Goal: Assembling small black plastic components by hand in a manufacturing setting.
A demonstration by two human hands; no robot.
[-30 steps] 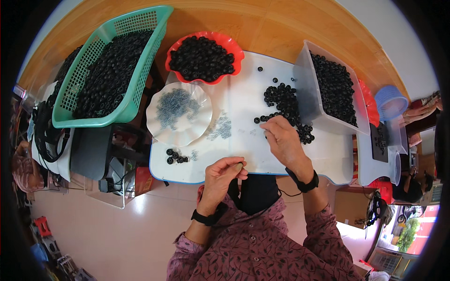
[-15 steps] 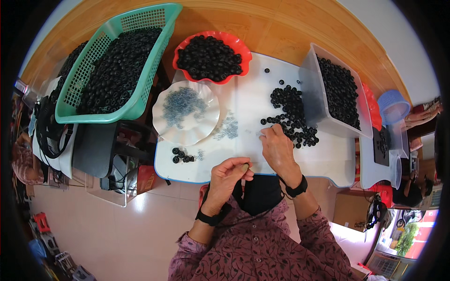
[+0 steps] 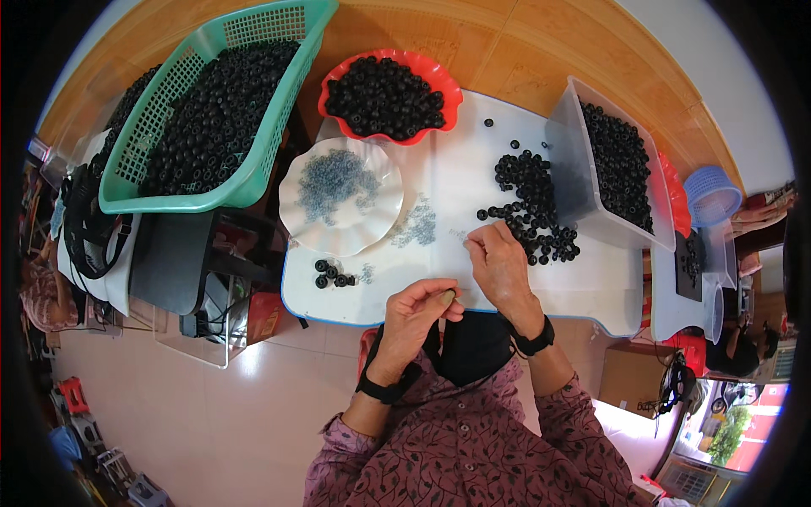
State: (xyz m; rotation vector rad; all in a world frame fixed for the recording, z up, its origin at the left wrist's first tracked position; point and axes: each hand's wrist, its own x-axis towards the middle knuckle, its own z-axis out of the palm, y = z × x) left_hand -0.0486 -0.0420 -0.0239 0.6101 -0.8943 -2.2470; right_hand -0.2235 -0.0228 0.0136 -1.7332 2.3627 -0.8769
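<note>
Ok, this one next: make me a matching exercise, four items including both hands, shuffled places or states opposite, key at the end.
Items
1. Left hand
2. Right hand
3. White wavy-edged plate
4. Red bowl

Places and states
A. Just beyond the plate, heaped with black pieces
B. Near the table's near edge, thumb and fingers pinching a small dark piece
C. Scattered with small grey-blue pieces
D. Over the table, fingertips drawn together, close to the loose black pieces

Pairs: 1-B, 2-D, 3-C, 4-A
</note>
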